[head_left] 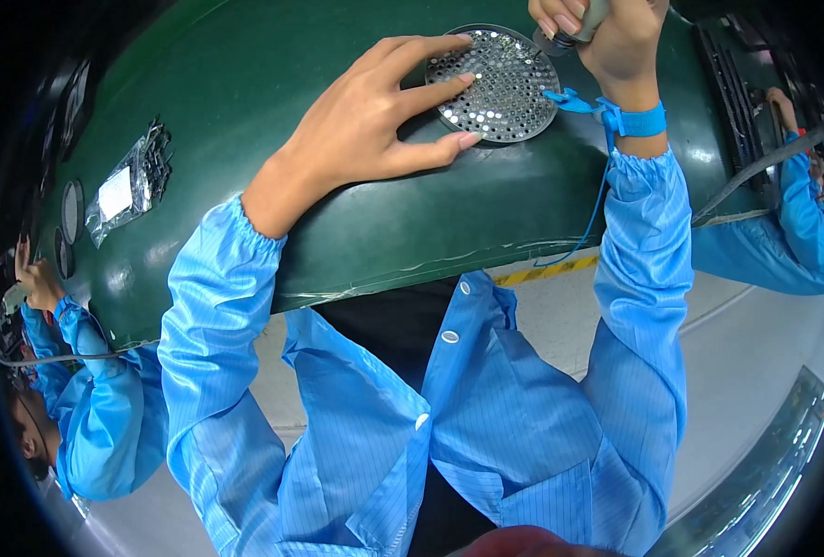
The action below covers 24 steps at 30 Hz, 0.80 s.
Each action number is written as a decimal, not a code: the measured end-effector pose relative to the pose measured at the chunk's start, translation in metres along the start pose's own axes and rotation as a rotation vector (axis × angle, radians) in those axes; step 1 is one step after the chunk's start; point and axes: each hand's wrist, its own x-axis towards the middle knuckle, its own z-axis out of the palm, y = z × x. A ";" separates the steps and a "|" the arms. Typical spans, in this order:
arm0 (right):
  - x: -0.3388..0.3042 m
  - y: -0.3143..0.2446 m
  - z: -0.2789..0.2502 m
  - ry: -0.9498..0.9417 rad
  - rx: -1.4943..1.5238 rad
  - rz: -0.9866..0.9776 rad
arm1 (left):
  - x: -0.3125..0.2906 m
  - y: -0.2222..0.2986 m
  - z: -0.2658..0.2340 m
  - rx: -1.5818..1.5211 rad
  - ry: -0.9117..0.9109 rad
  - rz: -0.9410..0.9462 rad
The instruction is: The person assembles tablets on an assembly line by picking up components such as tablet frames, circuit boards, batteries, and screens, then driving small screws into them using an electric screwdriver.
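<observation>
The right hand is wrapped round a grey tool, its dark nose at the upper right rim of the round plate, which lies on the green table; the tool's very tip is too small to make out, so I cannot tell whether it touches. The left hand grips nothing: its fingers are spread, with index and middle fingertips on the plate's left part and the thumb at its near left rim. Held only by those light touches, the plate could turn or skid if the tool pushes sideways, and the tool's nose could then slip off its spot. Many bright spots show among the plate's holes; whether they are loose bits or glare I cannot tell, but any loose ones could scatter if the plate tips. The strap on the right wrist has a loose blue end reaching over the plate's right rim, where it could snag or sweep things aside as the wrist turns. Its cord trails down from the plate's right side toward the near table edge, and a pull there could jerk the wrist. Well left of the plate, a clear bag of dark parts lies near two dark discs, where a swinging left sleeve could knock it.
</observation>
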 end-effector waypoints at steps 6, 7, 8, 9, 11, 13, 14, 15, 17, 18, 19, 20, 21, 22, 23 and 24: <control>0.001 0.001 -0.001 -0.010 0.001 0.008 | 0.001 -0.002 -0.003 -0.019 -0.032 -0.034; 0.000 0.000 -0.001 -0.004 0.005 0.008 | 0.002 -0.002 -0.004 -0.018 -0.033 -0.032; 0.000 -0.001 -0.002 -0.002 0.007 0.006 | 0.003 -0.002 -0.005 -0.035 -0.036 -0.033; -0.001 -0.002 -0.002 0.000 0.001 0.002 | 0.004 -0.002 -0.005 -0.053 -0.038 -0.034; 0.000 -0.002 -0.002 0.002 -0.005 0.002 | 0.004 -0.005 -0.002 -0.066 -0.010 -0.036; 0.000 -0.001 -0.002 0.000 0.006 0.001 | 0.003 -0.008 0.001 -0.078 0.019 -0.037; 0.000 -0.001 -0.001 0.000 0.006 0.001 | 0.002 -0.009 0.003 -0.122 0.050 -0.050; 0.000 -0.001 -0.001 0.001 0.004 0.001 | 0.002 -0.010 0.004 -0.165 0.081 -0.063; 0.000 -0.001 -0.001 0.003 0.000 0.000 | 0.002 -0.011 0.003 -0.202 0.099 -0.093; -0.001 -0.001 -0.001 0.007 -0.003 0.001 | 0.001 -0.011 0.003 -0.239 0.117 -0.124; -0.001 -0.001 -0.001 0.012 -0.006 0.003 | 0.001 -0.011 0.002 -0.216 0.146 -0.097; 0.000 -0.001 -0.001 0.012 -0.006 0.002 | 0.002 -0.010 0.003 -0.216 0.146 -0.096; 0.000 -0.002 -0.002 0.008 -0.008 0.000 | 0.002 -0.009 0.003 -0.168 0.121 -0.079; 0.000 -0.002 -0.002 0.004 -0.008 -0.002 | 0.002 -0.007 0.002 -0.120 0.096 -0.062; 0.000 -0.002 -0.002 0.004 -0.008 -0.001 | 0.002 -0.002 -0.002 -0.079 0.030 -0.076; 0.000 -0.002 -0.002 0.006 -0.010 -0.004 | 0.002 -0.002 -0.002 -0.080 0.030 -0.076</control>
